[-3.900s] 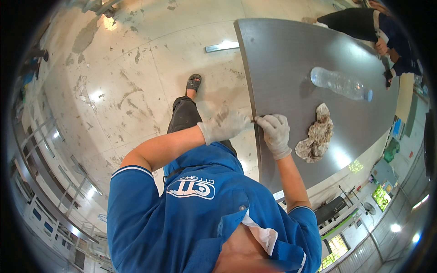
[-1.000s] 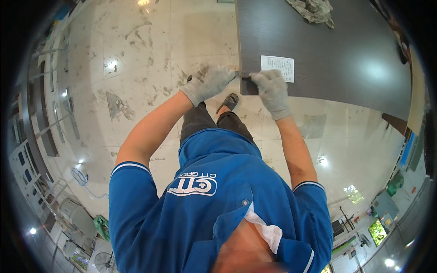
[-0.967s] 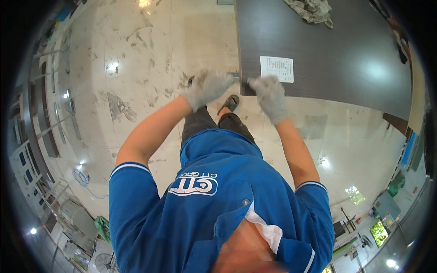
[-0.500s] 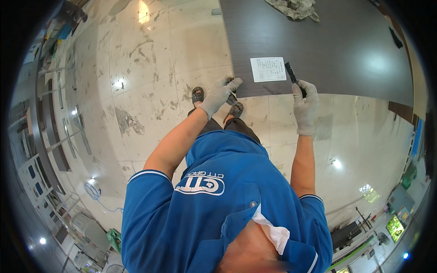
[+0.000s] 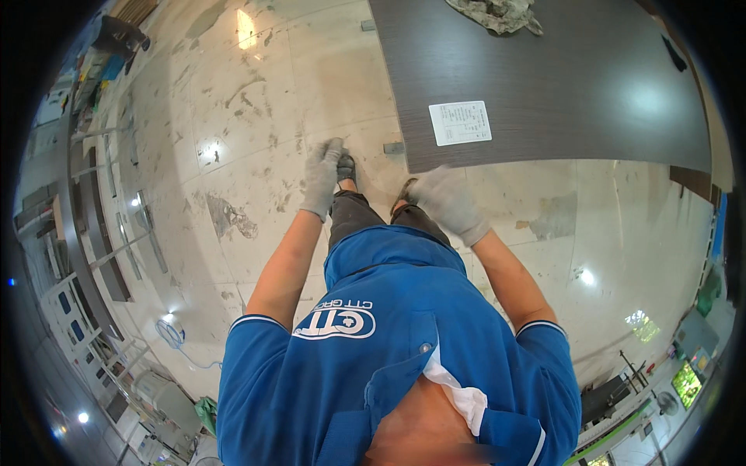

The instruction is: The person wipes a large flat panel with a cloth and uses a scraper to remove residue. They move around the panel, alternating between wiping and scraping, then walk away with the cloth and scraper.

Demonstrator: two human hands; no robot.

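My left hand (image 5: 322,179), in a pale grey work glove, is over the floor to the left of the panel, near my left shoe. Its fingers look curled together; what they hold, if anything, is hidden. My right hand (image 5: 449,203), gloved the same way, is smeared by motion just below the panel's near left corner, and its fingers do not show clearly. A dark wood-grain panel (image 5: 559,85) lies flat in front of me. On it, near the close edge, sits a white printed label sheet (image 5: 460,123). The black tool seen before does not show.
A crumpled dirty cloth (image 5: 501,14) lies on the panel's far side, and a black object (image 5: 674,54) near its right edge. A grey bar end (image 5: 394,147) sticks out under the left edge. Metal racking (image 5: 93,225) stands left; a blue hose (image 5: 172,334) lies on the floor.
My right hand has left the panel's near edge and swung left and toward me; the black tool in it is out of sight. My left hand has moved left, away from the panel corner.
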